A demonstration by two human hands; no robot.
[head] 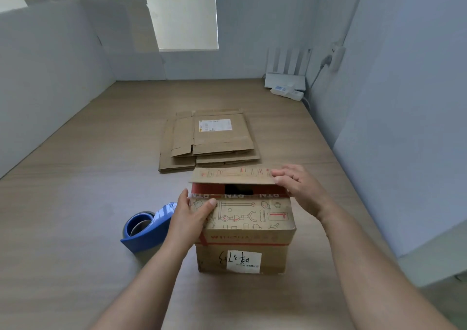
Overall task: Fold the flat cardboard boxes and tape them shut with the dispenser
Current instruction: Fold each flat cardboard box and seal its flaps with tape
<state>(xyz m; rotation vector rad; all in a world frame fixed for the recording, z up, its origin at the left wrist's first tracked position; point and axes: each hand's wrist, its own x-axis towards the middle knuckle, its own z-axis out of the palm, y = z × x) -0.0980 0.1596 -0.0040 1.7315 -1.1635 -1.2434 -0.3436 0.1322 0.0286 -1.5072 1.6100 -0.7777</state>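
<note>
Well, the box (243,251) sits near centre w/ its top half shut. Left hand (188,218) grips the near flap (252,213) at its left edge, thumb on top, and right hand (300,190) pinches the far flap (227,175) at its right end, so if either lets go for the blue dispenser (146,231) just left of the box, flaps prob spring up & tape lands crooked. Room: white walls (404,102), pale wood surface (88,178), flat boxes (214,140) stacked farther back, router (285,79) + power strip (288,93) far right.
</note>
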